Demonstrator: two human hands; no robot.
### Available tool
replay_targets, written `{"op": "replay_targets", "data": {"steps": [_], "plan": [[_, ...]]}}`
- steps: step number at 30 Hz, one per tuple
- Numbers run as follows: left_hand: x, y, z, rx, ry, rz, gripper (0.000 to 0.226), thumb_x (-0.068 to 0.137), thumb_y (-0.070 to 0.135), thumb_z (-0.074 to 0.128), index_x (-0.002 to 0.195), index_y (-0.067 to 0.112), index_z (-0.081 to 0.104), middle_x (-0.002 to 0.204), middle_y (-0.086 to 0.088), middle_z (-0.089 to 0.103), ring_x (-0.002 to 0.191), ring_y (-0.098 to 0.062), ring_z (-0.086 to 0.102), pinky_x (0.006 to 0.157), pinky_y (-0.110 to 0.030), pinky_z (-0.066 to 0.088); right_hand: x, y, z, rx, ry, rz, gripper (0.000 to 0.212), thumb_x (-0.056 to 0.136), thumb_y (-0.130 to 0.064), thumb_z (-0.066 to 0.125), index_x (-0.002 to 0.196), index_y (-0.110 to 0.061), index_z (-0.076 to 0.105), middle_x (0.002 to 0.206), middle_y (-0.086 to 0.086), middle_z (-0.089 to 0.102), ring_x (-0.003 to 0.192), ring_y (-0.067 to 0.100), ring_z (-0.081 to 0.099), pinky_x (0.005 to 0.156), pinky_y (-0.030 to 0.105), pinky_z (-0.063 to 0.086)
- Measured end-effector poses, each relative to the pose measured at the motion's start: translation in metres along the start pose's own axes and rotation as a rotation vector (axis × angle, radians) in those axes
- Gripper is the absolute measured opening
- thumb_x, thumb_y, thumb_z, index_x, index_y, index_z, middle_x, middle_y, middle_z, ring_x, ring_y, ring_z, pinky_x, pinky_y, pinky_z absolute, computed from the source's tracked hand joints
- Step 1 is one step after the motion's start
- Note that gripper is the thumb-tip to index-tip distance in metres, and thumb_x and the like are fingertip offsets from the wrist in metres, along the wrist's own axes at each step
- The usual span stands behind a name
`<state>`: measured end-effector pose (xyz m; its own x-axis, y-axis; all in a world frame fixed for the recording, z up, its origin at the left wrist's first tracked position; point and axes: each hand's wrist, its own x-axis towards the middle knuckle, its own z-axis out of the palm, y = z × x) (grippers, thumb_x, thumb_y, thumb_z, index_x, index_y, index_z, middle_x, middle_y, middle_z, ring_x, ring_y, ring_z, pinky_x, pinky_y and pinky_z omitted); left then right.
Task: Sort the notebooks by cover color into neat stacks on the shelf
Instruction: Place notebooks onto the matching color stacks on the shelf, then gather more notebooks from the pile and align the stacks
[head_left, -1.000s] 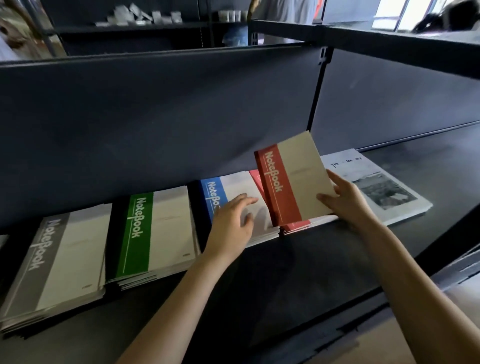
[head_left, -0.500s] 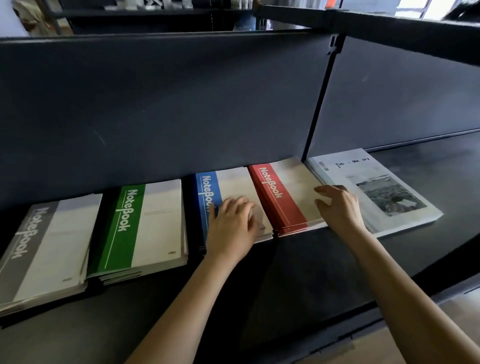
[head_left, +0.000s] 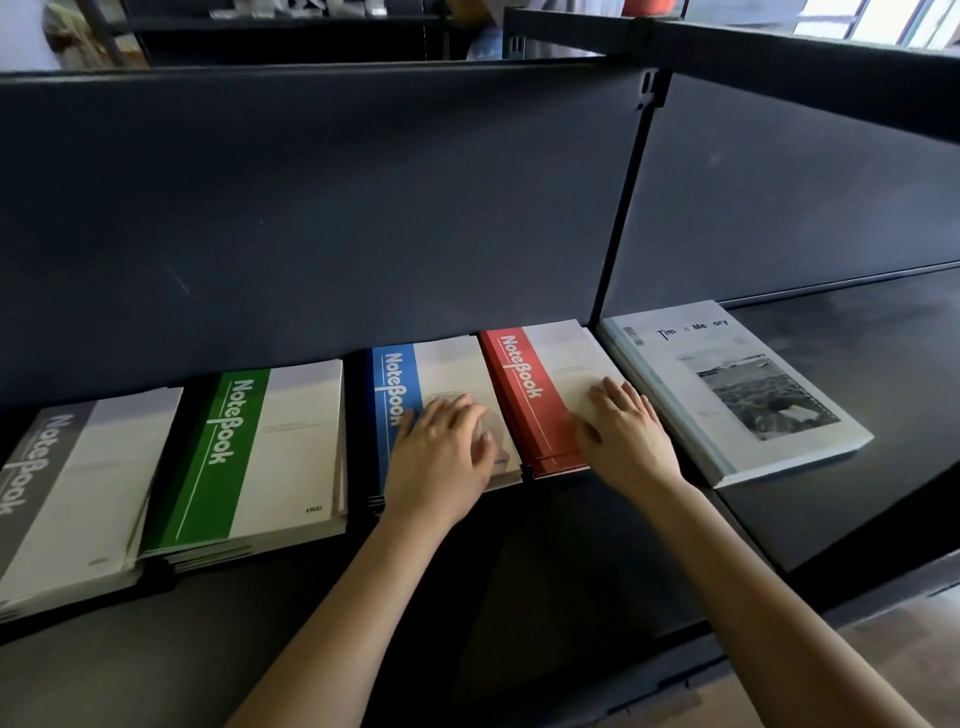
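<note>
The red notebook that was held up tilted a second ago now lies flat on top of the red stack (head_left: 519, 400), and the right grip (head_left: 623, 436) has come down with it, while the left grip (head_left: 441, 452) has stayed on the blue stack (head_left: 395, 395).

The dark shelf (head_left: 156, 649) runs under both grips, with its dark back panel (head_left: 311, 208) rising beyond them and an upper shelf (head_left: 779, 52) overhead. A black upright post (head_left: 618, 208) stands beyond the right grip, meeting the shelf behind the red stack's far right corner.

Just right of the right grip lies a thick pale book with a black-and-white photo cover (head_left: 727, 384), its long edge close beside the red stack. Left of the left grip is the green stack (head_left: 234, 447), and further left the grey stack (head_left: 62, 483), its lower covers fanned out a little.

The right grip lies wide and flat, fingers straight on the red stack's pale cover, holding nothing. The left grip is also wide, palm and relaxed fingers pressing on the blue stack's top cover, hiding its near right part.
</note>
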<state>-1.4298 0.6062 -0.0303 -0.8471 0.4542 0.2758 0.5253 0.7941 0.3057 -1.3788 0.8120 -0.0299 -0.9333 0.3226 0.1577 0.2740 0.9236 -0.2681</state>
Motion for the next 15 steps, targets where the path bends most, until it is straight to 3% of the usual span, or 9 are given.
{"op": "replay_targets", "data": {"steps": [4, 7, 10, 12, 15], "plan": [[0.003, 0.001, -0.006, -0.045, -0.067, -0.027, 0.039, 0.099, 0.037, 0.041, 0.136, 0.026, 0.048, 0.147, 0.009, 0.043, 0.137, -0.008, 0.035, 0.119, -0.037, 0.020, 0.001, -0.004, -0.007, -0.042, -0.068, 0.010, 0.052, 0.097, -0.045, 0.040, 0.132, -0.006, 0.046, 0.148, 0.008, 0.034, 0.139, 0.028, 0.024, 0.115, 0.040, 0.012], [0.002, 0.001, -0.023, -0.227, -0.073, -0.064, 0.035, 0.100, 0.033, 0.044, 0.133, 0.024, 0.053, 0.146, 0.009, 0.044, 0.131, -0.010, 0.045, 0.117, -0.038, 0.025, 0.003, -0.011, -0.014, 0.003, -0.086, 0.008, 0.058, 0.098, -0.042, 0.041, 0.147, -0.013, 0.031, 0.159, 0.007, 0.017, 0.148, 0.024, 0.004, 0.117, 0.046, -0.004], [-0.007, -0.015, -0.041, -0.213, 0.095, -0.063, 0.028, 0.098, 0.024, 0.049, 0.123, 0.021, 0.061, 0.138, 0.007, 0.054, 0.127, -0.012, 0.050, 0.116, -0.031, 0.021, 0.005, -0.033, -0.017, 0.122, 0.030, -0.072, 0.055, 0.097, -0.031, 0.047, 0.148, -0.018, 0.031, 0.158, 0.006, 0.022, 0.148, 0.021, 0.008, 0.117, 0.046, -0.005], [-0.016, -0.030, -0.052, -0.197, 0.124, -0.117, 0.027, 0.097, 0.021, 0.050, 0.121, 0.021, 0.062, 0.136, 0.007, 0.056, 0.126, -0.013, 0.050, 0.112, -0.027, 0.019, 0.007, -0.056, -0.017, 0.174, 0.071, -0.145, 0.050, 0.097, -0.027, 0.046, 0.146, -0.019, 0.036, 0.156, 0.006, 0.026, 0.147, 0.021, 0.013, 0.117, 0.045, -0.004], [-0.036, -0.052, -0.067, -0.157, 0.162, -0.195, 0.026, 0.096, 0.018, 0.051, 0.118, 0.020, 0.065, 0.132, 0.006, 0.059, 0.124, -0.014, 0.052, 0.116, -0.040, 0.022, 0.007, -0.098, -0.012, 0.264, 0.085, -0.269, 0.043, 0.097, -0.027, 0.048, 0.139, -0.019, 0.046, 0.154, 0.005, 0.030, 0.145, 0.022, 0.019, 0.118, 0.043, 0.000]]}}
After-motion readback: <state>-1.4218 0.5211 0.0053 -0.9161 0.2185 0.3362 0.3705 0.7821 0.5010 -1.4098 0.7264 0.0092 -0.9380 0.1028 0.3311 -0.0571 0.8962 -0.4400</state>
